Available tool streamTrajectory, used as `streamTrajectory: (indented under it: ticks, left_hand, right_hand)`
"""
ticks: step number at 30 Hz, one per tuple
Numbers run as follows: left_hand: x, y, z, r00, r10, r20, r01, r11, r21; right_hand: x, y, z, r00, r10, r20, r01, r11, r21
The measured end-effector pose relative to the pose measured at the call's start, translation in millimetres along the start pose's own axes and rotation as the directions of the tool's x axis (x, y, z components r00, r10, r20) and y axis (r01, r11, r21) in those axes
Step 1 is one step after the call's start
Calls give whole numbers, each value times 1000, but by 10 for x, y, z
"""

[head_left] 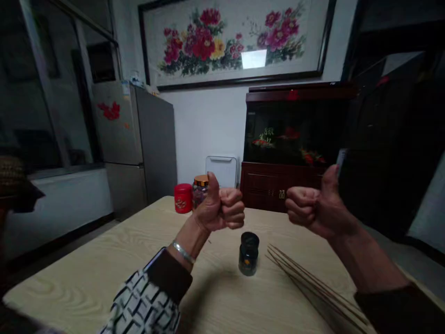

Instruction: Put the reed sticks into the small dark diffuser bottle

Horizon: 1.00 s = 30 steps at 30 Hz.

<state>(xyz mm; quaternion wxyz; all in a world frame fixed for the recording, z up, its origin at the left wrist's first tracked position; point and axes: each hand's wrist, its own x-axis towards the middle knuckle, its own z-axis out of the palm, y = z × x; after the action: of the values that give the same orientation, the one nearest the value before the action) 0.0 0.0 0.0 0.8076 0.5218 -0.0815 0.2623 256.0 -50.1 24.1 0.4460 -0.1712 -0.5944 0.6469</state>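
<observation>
A pale wood-grain table (66, 283) is stretching out beneath the person's raised fists. Beyond the left hand (217, 208), curled thumb-up and holding nothing, a red tin (183, 198) is standing. A dark glass jar (249, 254) is sitting between the hands. Below the equally empty right hand (318, 208), thin wooden skewers (313, 280) are lying loose, where a careless sweep could be scattering them or toppling the jar.

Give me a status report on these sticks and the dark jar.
Done: the dark jar stands upright on the wooden table, with the thin sticks lying fanned out beside it, none inside. In hand: nothing visible; the left hand and right hand are closed fists, thumbs up, above the table. Remaining: neither hand touches the sticks or jar, so both lie apart from the hands.
</observation>
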Motion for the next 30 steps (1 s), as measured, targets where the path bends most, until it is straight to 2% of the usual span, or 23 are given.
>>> streamTrajectory:
  ticks: [3,6,9,14,16,18,19,20,22,23,24,25,26,28,30]
  left_hand:
    - [-165,-427,-215,998,-45,-32,43,998,-48]
    - [-270,-675,-365,995,-59,-84,52,996,-77]
    - [-294,-730,-438,991,-70,-114,60,994,-88]
    - [-287,-710,-484,994,-54,-100,47,997,-65]
    - [-317,-729,-529,993,-22,-118,18,999,-35]
    - [-368,-782,-607,974,44,-223,-40,999,20]
    - [-396,-826,-656,944,86,-320,-69,995,66]
    - [-424,-884,-708,891,137,-432,-90,988,127]
    - [-469,-1044,-809,733,232,-639,-59,958,280]
    - [-481,-1142,-852,673,278,-686,-21,934,358]
    - [-486,-1247,-888,664,280,-693,44,911,410]
    - [-481,-1356,-919,676,276,-683,95,887,452]
    - [-469,-1463,-945,709,242,-663,147,868,474]
    - [-428,-1656,-994,768,184,-613,210,832,513]
    - [-385,-1802,-1049,772,205,-602,240,782,575]
  right_hand:
    - [-129,463,-132,997,75,-7,-74,995,70]
    - [-196,727,-225,993,117,0,-117,986,116]
    - [-193,774,-263,993,118,3,-117,985,127]
    - [-152,748,-247,989,145,-33,-143,987,72]
    - [-131,787,-241,978,183,-104,-185,983,-7]
    - [-93,858,-242,945,209,-252,-258,949,-179]
    - [-66,903,-245,922,186,-338,-296,904,-309]
    - [-35,952,-246,903,135,-408,-331,824,-461]
    - [35,1054,-238,888,1,-460,-385,549,-742]
    - [71,1104,-226,893,-43,-449,-400,385,-832]
    - [106,1152,-207,900,-58,-433,-409,232,-882]
    - [141,1197,-184,905,-50,-423,-416,104,-903]
    - [174,1238,-158,908,-31,-418,-418,5,-909]
    - [238,1307,-107,913,15,-408,-403,-131,-906]
    - [294,1363,-75,913,44,-405,-387,-220,-895]
